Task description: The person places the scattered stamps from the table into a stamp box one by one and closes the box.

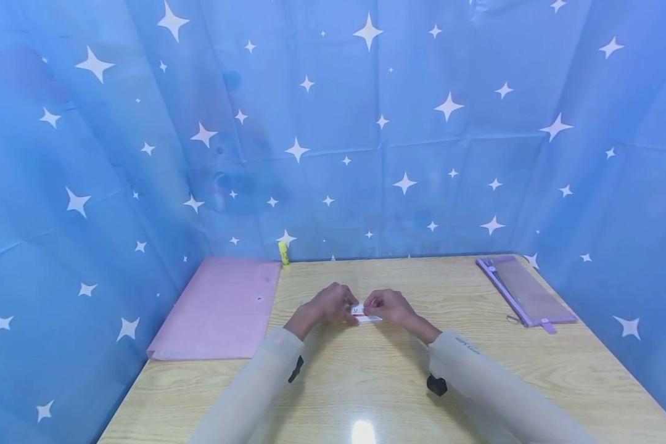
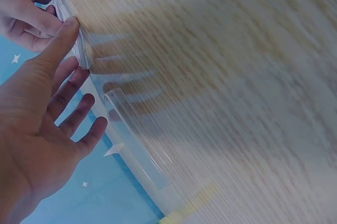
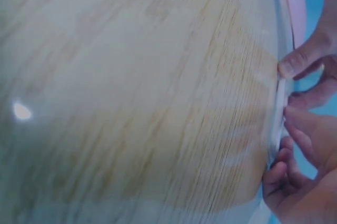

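Two pale sleeves (image 1: 255, 376), each with a black wrist camera (image 1: 436, 385) showing at or near its cuff, reach in over the near edge of the wood-grain table (image 1: 322, 401). The forearms angle inward, so the left hand (image 1: 333, 302) and right hand (image 1: 391, 305) meet near the middle, closer to the back edge than the near one.

Between them is a small white paper bundle (image 1: 357, 310) with a printed letter and a red stripe; booklet, cards or packet, I cannot tell. Its layered edge suggests something light, thin and flexible, easy to crease and apt to fan or slide apart if loosely held. A light pinch at both ends, thumb against fingertips, should suit it best. The left thumb and nearest fingers pinch one end, the outer fingers spread free. The right thumb and forefinger pinch the other, the remaining fingers curled in.

Farther out, a pink folder (image 1: 222, 308) lies along the left edge, up to the back left corner, and a purple zip pouch (image 1: 533, 290) lies by the right edge towards the back right corner. At the back edge, by the folder's corner, stands a yellow tube (image 1: 283, 253), before a star-patterned blue curtain (image 1: 316, 166).
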### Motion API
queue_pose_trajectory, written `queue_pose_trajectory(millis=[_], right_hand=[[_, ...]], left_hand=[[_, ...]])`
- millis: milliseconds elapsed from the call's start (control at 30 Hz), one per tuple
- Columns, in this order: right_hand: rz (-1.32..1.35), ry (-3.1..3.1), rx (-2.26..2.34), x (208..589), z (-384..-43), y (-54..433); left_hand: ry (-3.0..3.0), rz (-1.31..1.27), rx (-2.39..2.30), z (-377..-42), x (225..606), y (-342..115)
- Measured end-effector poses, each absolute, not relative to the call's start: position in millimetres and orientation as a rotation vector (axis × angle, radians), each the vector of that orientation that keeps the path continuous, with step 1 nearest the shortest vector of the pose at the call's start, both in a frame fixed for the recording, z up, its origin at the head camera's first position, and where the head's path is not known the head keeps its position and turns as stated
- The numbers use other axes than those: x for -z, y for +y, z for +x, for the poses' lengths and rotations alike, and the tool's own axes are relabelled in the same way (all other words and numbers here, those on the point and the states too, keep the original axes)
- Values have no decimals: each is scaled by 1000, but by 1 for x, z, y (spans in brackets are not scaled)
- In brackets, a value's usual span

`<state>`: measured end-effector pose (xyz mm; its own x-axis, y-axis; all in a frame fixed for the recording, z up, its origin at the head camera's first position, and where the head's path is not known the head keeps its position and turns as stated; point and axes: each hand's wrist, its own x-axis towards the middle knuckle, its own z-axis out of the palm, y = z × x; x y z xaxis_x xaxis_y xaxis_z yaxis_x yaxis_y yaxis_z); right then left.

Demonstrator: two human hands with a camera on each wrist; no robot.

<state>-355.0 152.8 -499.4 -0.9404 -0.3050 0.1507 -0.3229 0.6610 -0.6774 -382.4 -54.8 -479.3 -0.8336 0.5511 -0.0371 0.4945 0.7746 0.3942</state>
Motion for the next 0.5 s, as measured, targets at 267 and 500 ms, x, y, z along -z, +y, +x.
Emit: queue_pose_trajectory(millis=[267,500], right_hand=[[578,-2824,-1157,497,-352,153],[573,-2823,-1186,497,-350,152]], left_hand=[[2817,837,-558,-382,480,-55],[2826,838,-549,-382,481,-55]])
